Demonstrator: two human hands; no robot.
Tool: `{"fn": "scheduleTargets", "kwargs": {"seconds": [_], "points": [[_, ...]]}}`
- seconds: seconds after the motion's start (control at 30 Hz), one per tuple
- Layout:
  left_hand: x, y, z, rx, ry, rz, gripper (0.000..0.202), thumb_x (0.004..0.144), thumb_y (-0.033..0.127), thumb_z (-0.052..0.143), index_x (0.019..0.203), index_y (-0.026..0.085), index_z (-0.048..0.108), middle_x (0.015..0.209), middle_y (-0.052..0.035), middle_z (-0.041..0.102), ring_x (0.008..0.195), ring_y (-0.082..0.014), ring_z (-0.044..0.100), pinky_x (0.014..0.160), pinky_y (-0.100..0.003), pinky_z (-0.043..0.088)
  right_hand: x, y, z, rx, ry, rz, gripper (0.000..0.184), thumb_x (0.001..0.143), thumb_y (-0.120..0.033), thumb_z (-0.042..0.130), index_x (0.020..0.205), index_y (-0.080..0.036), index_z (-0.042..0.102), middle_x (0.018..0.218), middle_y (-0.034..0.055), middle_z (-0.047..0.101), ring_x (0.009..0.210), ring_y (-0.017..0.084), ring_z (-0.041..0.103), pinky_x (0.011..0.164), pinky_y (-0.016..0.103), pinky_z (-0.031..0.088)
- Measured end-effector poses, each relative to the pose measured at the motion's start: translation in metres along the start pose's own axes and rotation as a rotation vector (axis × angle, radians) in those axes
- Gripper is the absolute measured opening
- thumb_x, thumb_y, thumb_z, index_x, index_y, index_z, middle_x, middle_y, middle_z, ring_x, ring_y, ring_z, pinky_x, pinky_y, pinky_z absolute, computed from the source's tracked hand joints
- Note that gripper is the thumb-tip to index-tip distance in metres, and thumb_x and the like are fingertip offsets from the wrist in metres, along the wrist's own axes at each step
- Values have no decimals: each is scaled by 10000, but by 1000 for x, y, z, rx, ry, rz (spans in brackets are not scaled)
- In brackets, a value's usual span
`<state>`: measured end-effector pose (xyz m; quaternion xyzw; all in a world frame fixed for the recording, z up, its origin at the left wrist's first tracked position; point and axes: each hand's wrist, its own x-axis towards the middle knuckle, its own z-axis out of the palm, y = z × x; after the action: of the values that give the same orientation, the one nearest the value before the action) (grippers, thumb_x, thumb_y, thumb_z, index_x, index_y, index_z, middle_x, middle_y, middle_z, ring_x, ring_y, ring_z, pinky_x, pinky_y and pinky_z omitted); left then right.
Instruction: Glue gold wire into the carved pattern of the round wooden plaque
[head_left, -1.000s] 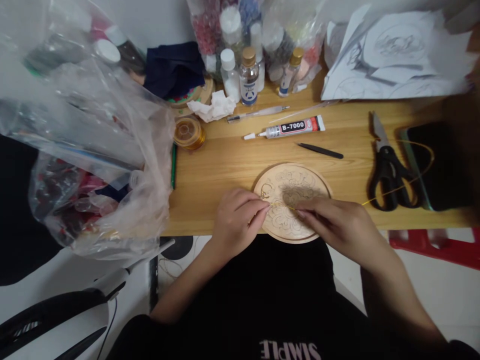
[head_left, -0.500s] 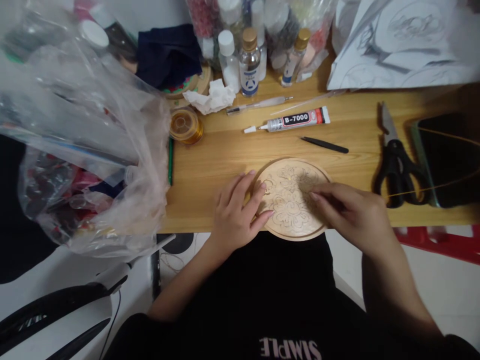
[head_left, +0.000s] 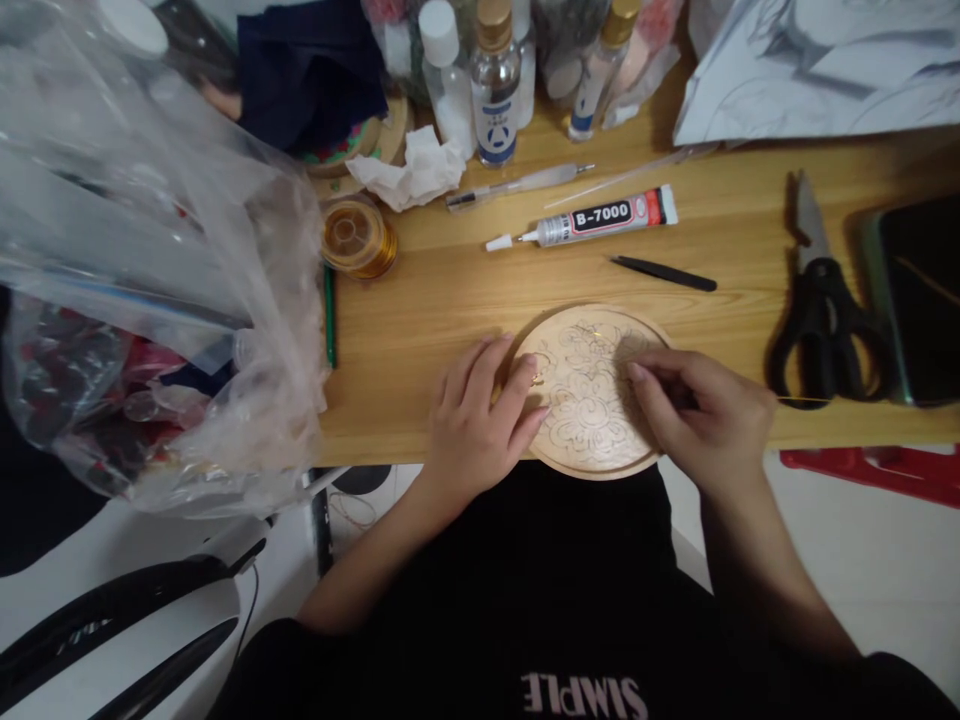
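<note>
A round wooden board (head_left: 592, 440) with flower outlines drawn on it lies at the table's front edge, slightly overhanging. My left hand (head_left: 480, 410) rests at its left side, fingers stretched out, index fingertip and thumb on the board near a small gold piece (head_left: 537, 380). Over the board's right part, my right hand (head_left: 701, 410) is closed in a pinch. A thin gold wire (head_left: 802, 400) runs out to the right from behind this hand, across the scissors' handles. The pinched end is hidden by the fingers.
Behind the board lie black tweezers (head_left: 664, 272), a B-7000 glue tube (head_left: 585, 222) and a pen-like tool (head_left: 521, 185). Scissors (head_left: 821, 300) and a dark phone-like slab (head_left: 922, 300) lie right. A gold wire spool (head_left: 360, 238) and plastic bag (head_left: 247, 250) stand left; bottles (head_left: 495, 90) at the back.
The view has shifted a little, so the tabletop things appear displaced. My right hand stays pinched over the board's right side, slightly higher on it. My left hand stays in place.
</note>
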<state>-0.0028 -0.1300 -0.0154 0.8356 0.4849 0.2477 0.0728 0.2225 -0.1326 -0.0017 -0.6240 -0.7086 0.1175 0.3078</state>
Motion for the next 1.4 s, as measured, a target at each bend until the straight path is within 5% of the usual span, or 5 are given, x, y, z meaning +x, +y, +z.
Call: {"fn": "scheduleTargets", "kwargs": {"seconds": [0.37,1.4], "points": [[4,1,0,-20,-96,23,460,929,410,566,1328,184,536,1407,-205,487,1294,-367,464,1052,-542,397,-3,3,3,10,11,7,126,866,-200,654,984,-234,685,851,22,754,656,148,699,577,266,553],[5,2,-2,45,-40,28,373,938,399,552,1215,151,585,1318,-206,533,1230,-355,520,996,-511,468,-4,6,7,50,83,-16,164,830,-193,689,986,-242,702,833,-2,756,600,122,678,541,235,528]]}}
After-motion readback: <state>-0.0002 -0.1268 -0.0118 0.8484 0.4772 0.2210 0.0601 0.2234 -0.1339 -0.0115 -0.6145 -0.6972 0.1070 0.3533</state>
